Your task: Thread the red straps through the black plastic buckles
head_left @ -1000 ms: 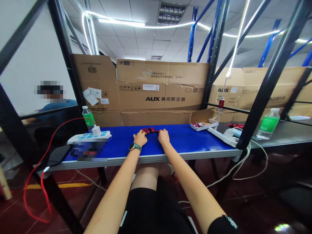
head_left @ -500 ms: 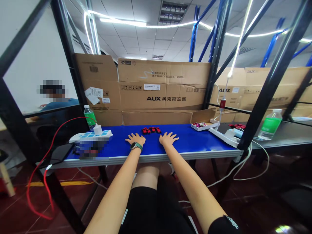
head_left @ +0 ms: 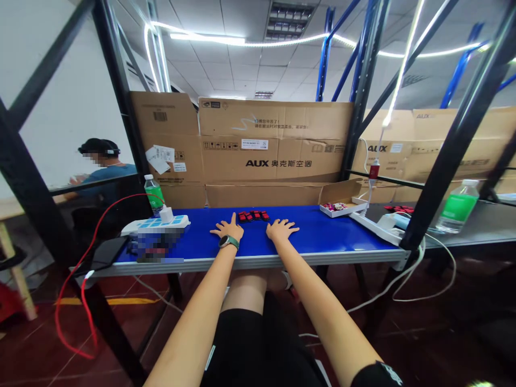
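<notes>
My left hand [head_left: 229, 230] lies on the blue tabletop [head_left: 258, 239] with its fingers spread, a watch [head_left: 228, 242] on its wrist. To its right, my right hand [head_left: 281, 230] rests on the same surface, fingers apart and holding nothing. Between and just beyond the two hands is a small cluster of red and black pieces [head_left: 253, 216], too small to name exactly. Neither hand touches the cluster.
At back right stands an open cardboard box [head_left: 342, 207] with small colourful items. A power strip [head_left: 157, 224], a bottle [head_left: 153, 192] and a black flat object [head_left: 108, 252] are at left. A big carton panel [head_left: 278, 145] walls the back. Another person [head_left: 107, 161] sits at far left.
The whole view has shifted slightly, so things appear a little further right. My left thumb and fingers have changed pose a bit; both hands stay on the tabletop.
</notes>
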Demonstrator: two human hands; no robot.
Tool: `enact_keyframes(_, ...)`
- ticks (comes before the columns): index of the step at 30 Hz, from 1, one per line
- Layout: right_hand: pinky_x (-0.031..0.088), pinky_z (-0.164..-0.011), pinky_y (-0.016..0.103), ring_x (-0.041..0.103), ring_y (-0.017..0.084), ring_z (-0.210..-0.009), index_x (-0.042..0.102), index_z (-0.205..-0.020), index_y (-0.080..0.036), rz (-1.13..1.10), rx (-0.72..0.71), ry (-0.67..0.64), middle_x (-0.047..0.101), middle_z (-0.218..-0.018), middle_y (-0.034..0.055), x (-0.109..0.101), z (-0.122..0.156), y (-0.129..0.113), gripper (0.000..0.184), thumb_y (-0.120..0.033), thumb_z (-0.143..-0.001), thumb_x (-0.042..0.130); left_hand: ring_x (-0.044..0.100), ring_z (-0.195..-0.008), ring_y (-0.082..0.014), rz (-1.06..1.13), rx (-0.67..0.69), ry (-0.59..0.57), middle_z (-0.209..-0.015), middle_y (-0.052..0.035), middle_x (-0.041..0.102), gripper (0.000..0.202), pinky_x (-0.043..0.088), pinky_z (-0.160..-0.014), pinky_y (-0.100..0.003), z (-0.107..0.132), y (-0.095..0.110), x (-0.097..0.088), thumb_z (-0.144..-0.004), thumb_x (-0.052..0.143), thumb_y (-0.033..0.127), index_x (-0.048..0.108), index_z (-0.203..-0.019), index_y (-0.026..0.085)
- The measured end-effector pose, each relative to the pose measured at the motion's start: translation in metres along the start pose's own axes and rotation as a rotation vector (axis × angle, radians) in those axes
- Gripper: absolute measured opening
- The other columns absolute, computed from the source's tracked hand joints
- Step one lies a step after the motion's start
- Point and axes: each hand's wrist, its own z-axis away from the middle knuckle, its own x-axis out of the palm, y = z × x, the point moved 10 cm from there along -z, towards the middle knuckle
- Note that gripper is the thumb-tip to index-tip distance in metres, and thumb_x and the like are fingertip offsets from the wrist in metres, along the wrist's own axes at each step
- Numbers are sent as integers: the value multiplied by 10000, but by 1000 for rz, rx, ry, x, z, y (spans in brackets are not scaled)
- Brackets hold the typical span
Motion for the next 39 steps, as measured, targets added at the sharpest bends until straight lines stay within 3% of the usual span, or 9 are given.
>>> enact_keyframes(3,23,-974,859,195,521,-1434,402,-1511,-104,-11,-6,12,262,-1569,309,0,0,0,640,-483,-998,359,380,-1353,-521,6,37,0,-1404,-201,539,585,204,-956,-821,1,3,-1,-893,444,389,445,-1477,364)
enact_keyframes(7,24,-979,855,200,515,-1435,405,-1509,-99,-14,-10,15,266,-1565,315,0,0,0,637,-476,-997,364,362,-1353,-545,-15,54,-11,-1397,-201,533,453,202,-953,-814,0,5,2,-888,445,370,634,-1299,341)
enact_keyframes(14,34,-988,847,215,516,-1429,412,-1505,-101,-11,-4,20,273,-1568,303,0,-3,0,644,-483,-989,365,423,-1324,-504,29,140,-21,-1515,-132,423,578,265,-1001,-717,1,15,0,-845,515,292,521,-1407,429)
enact_keyframes(18,49,-981,849,225,516,-1422,421,-1497,-101,-15,-6,24,284,-1564,299,1,-3,1,643,-486,-985,368,533,-1226,-405,34,194,35,-1514,-149,410,481,377,-963,-599,5,23,-9,-840,499,227,633,-1291,329)
enact_keyframes(22,103,-998,822,260,524,-1401,510,-1423,-88,-33,-18,112,357,-1522,297,-9,4,1,584,-445,-969,423,470,-1294,-361,9,280,118,-1473,-158,468,412,345,-1023,-582,11,35,-22,-793,530,194,651,-1185,230)
enact_keyframes(27,294,-1077,587,395,390,-1343,577,-1308,-127,-155,-352,280,483,-1413,249,-39,24,-35,422,-363,-999,413,556,-1129,-335,43,324,76,-1169,-144,647,398,371,-966,-578,15,42,-24,-816,508,188,603,-1201,221)
enact_keyframes(30,385,-1044,415,482,279,-1264,542,-1332,-199,-177,-729,128,539,-1361,160,-30,41,-76,392,-401,-1013,432,515,-1185,-324,25,460,61,-1218,-127,618,345,380,-974,-527,21,55,-24,-852,512,223,620,-1179,247)
enact_keyframes(32,396,-1032,355,505,237,-1243,526,-1343,-218,-150,-850,29,558,-1339,126,-20,49,-89,363,-346,-1009,466,500,-1213,-309,6,536,13,-1246,-118,605,286,383,-986,-488,24,63,-20,-882,510,242,652,-1130,254)
enact_keyframes(39,431,-938,327,585,238,-1162,531,-1276,-225,-161,-676,65,622,-1276,115,-19,31,-73,289,-212,-997,456,579,-1175,-244,119,667,-69,-1229,-73,660,302,437,-956,-395,28,77,-17,-1008,391,327,645,-1165,285)
